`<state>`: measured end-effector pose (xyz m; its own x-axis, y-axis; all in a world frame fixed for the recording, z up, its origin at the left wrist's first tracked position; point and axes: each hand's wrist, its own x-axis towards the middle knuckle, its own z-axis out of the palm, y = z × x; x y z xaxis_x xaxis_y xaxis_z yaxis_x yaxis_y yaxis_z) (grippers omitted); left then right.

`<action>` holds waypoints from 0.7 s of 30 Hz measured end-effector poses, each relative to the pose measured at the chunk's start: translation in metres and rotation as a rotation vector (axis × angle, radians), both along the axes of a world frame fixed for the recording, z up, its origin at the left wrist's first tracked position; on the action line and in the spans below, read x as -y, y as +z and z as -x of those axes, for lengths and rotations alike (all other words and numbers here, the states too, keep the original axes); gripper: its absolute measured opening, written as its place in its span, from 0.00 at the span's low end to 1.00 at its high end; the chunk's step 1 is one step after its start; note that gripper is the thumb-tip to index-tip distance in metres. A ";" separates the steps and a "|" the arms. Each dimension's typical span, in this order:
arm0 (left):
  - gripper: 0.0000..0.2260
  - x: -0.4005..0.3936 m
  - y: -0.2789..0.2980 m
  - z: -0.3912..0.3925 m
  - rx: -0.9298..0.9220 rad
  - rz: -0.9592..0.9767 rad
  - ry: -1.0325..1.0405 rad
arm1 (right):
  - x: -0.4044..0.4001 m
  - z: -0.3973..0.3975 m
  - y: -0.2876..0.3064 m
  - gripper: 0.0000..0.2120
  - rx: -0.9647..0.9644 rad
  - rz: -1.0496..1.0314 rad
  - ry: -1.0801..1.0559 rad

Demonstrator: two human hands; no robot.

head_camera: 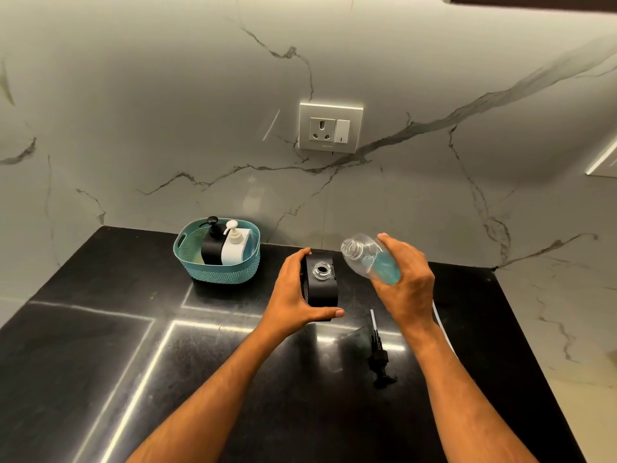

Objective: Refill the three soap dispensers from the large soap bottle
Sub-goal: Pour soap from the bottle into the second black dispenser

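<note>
I see the open black dispenser (321, 285) standing mid-surface, my left hand (295, 295) gripping its side. My right hand (404, 279) grips the tilted soap bottle (370, 259) just beside it, apart. The pump (379, 354) lies nearby; two dispensers sit in the teal basket (200, 265).

black counter (100, 345); teal perforated basket (187, 262); blue soap in clear bottle (370, 259); grey-veined white wall (167, 111).

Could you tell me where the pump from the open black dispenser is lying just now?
The black pump lies flat on the dark countertop, right of centre, between the forearms, nearer than the open black dispenser.
</note>
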<state>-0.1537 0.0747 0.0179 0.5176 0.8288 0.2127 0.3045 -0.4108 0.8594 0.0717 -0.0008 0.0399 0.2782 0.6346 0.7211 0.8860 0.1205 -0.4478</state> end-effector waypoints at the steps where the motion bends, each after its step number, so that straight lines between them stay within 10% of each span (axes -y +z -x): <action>1: 0.58 -0.001 0.000 0.001 0.000 -0.006 0.002 | 0.000 0.000 0.000 0.30 0.017 -0.003 -0.004; 21: 0.60 -0.010 -0.001 -0.001 0.009 0.003 0.001 | -0.009 -0.002 -0.002 0.34 0.291 0.150 -0.031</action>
